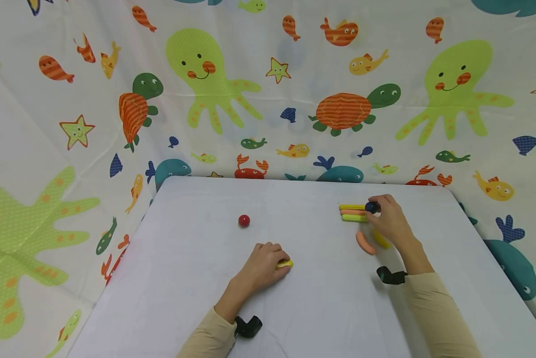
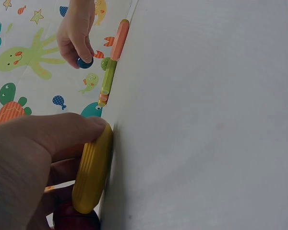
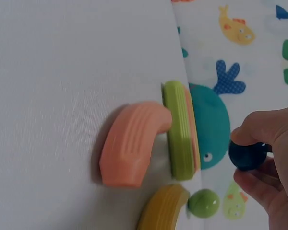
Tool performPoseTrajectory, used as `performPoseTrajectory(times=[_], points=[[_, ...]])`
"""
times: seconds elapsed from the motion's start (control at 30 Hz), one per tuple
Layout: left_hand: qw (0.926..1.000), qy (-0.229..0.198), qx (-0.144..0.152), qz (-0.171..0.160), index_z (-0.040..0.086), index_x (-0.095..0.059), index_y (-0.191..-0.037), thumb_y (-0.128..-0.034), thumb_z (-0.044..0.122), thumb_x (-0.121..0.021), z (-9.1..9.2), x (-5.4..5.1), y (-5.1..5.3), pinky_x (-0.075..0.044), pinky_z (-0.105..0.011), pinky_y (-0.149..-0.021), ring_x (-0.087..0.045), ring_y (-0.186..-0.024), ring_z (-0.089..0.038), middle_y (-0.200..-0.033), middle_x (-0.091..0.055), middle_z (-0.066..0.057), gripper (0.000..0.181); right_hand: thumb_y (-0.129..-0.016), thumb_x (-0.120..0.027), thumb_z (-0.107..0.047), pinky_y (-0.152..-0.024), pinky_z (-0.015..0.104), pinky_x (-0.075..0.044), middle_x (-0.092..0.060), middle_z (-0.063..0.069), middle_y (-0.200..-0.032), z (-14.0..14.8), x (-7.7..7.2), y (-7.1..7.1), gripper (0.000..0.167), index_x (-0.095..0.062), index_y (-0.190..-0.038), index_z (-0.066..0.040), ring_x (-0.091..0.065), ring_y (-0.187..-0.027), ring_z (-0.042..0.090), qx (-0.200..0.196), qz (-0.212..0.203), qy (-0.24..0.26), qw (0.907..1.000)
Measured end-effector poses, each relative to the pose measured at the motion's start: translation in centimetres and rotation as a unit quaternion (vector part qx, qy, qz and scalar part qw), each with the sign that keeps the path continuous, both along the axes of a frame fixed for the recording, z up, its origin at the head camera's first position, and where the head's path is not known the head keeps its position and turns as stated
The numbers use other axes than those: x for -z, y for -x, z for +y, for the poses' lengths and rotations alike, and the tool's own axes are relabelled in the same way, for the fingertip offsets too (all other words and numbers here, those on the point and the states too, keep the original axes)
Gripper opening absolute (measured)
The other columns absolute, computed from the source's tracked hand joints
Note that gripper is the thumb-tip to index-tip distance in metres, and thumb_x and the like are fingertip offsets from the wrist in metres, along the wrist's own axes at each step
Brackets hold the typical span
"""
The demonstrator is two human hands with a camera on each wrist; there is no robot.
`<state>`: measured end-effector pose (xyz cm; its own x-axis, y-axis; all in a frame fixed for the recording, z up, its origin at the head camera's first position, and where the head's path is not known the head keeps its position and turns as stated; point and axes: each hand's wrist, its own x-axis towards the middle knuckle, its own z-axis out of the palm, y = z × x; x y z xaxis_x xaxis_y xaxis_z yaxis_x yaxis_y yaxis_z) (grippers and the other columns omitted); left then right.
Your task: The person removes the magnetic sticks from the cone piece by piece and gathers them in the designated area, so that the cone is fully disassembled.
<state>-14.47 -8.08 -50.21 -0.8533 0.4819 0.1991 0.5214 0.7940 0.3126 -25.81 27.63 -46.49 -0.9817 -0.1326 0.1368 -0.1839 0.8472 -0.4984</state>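
My left hand [image 1: 261, 266] pinches a ridged yellow piece [image 2: 92, 170] between thumb and fingers, low over the white table. In the left wrist view a red ball [image 2: 77, 218] shows below that piece. My right hand [image 1: 388, 219] holds a dark blue ball [image 3: 248, 155] by the fingertips, above a row of sticks. The row has a yellow stick [image 1: 351, 207], an orange stick [image 1: 353, 212] and a green stick [image 1: 353, 218], side by side. Nearer me lie a curved orange piece [image 3: 134, 143] and a curved yellow piece [image 3: 163, 208], partly under the right hand in the head view.
A green ball [image 3: 203, 203] sits by the curved yellow piece; the right hand hides it in the head view. The white table [image 1: 196, 298] ends at a back edge against a sea-animal cloth [image 1: 295, 99]. Black wrist cameras [image 1: 248, 326] sit at both cuffs.
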Motion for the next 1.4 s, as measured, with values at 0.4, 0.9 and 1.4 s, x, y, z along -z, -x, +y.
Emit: performPoseTrajectory(times=[0.4, 0.9, 1.4], points=[[1.0000, -0.002, 0.000, -0.003, 0.019, -0.077, -0.099, -0.0912, 0.033, -0.072, 0.0, 0.0, 0.1, -0.046, -0.037, -0.084, -0.057, -0.083, -0.012, -0.094, -0.070, 0.007, 0.017, -0.094, -0.064, -0.012, -0.098, 0.060, -0.049, -0.049, 0.032, -0.126, 2.6, 1.0, 0.4, 0.047, -0.049, -0.132, 0.010, -0.052, -0.107, 0.043, 0.057, -0.019, 0.011, 0.9981], [1.0000, 0.001, -0.001, -0.006, 0.018, -0.077, -0.100, -0.0912, 0.032, -0.073, -0.1, -0.1, 0.1, -0.045, -0.036, -0.084, -0.057, -0.084, -0.012, -0.095, -0.070, 0.006, 0.017, -0.094, -0.065, -0.018, -0.103, 0.063, -0.044, -0.048, 0.035, -0.128, 4.2, 2.4, 0.9, 0.055, -0.045, -0.135, 0.013, -0.048, -0.116, 0.048, 0.108, -0.088, 0.011, 0.9902], [1.0000, 0.000, -0.002, -0.003, 0.019, -0.077, -0.099, -0.0904, 0.033, -0.073, -0.1, 0.1, 0.1, -0.045, -0.035, -0.084, -0.056, -0.083, -0.011, -0.093, -0.069, 0.007, 0.017, -0.095, -0.062, -0.018, -0.106, 0.063, -0.042, -0.047, 0.035, -0.131, 4.0, 3.1, 1.1, 0.056, -0.043, -0.138, 0.012, -0.047, -0.121, 0.049, 0.116, -0.103, 0.013, 0.9878]])
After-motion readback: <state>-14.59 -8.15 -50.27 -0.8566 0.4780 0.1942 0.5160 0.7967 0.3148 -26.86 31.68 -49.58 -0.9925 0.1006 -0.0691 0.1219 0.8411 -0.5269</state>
